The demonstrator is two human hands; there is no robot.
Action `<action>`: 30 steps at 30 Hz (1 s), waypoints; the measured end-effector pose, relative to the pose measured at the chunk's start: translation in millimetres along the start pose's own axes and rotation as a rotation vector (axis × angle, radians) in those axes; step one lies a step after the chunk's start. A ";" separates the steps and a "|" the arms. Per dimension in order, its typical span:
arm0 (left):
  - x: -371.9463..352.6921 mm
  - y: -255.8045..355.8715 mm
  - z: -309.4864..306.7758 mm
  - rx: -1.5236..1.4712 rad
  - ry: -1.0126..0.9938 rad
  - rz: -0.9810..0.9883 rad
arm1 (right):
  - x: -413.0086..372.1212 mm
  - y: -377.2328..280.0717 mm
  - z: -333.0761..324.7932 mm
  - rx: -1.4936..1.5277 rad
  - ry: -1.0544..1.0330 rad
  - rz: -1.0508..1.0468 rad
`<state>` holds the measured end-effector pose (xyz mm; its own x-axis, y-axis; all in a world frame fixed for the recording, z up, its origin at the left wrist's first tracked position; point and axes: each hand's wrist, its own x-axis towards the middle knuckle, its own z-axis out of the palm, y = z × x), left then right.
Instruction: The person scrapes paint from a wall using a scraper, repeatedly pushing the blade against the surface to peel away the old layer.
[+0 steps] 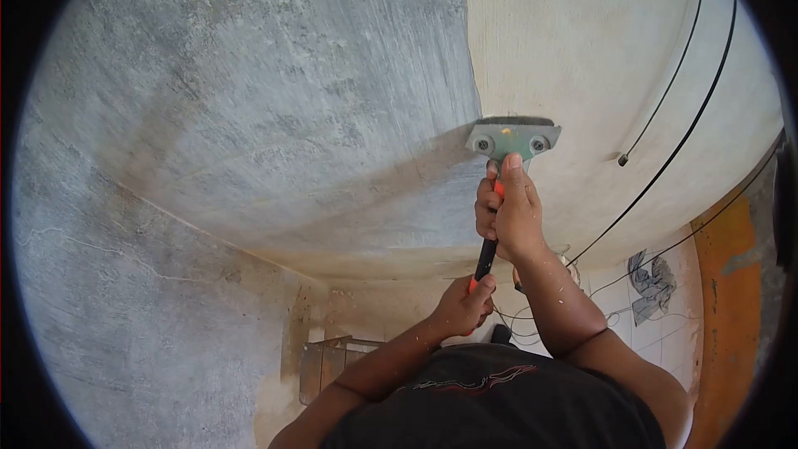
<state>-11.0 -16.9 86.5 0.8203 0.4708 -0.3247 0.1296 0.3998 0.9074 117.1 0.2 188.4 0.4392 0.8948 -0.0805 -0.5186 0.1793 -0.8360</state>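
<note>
The scraper [512,138] sits just right of centre. Its green, two-screwed head is pressed flat to the wall [249,116], and its blade edge points to 12 o'clock. The edge lies on the line where grey plaster at 9 o'clock meets the cream coat [582,41] at 3 o'clock.

The right hand [509,212] has its grip closed on the orange-and-black handle just under the head, thumb laid up the shaft. At 6 o'clock from it, the left hand [465,303] has its grip closed round the handle's end.

Two black cables [683,140] run along the cream coat at 3 o'clock. A grey rag [652,283] hangs at 4 o'clock beside an orange frame [731,308]. A wire crate [332,362] stands at 7 o'clock.
</note>
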 end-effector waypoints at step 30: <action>-3.5 3.8 -6.2 0.015 0.013 -0.048 | 1.1 -1.3 5.8 -0.008 -0.016 -0.052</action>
<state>-16.8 -12.2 89.4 0.8057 0.4613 -0.3717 0.1775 0.4106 0.8944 113.9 3.3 192.5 0.4541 0.8905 -0.0280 -0.4894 0.2231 -0.8430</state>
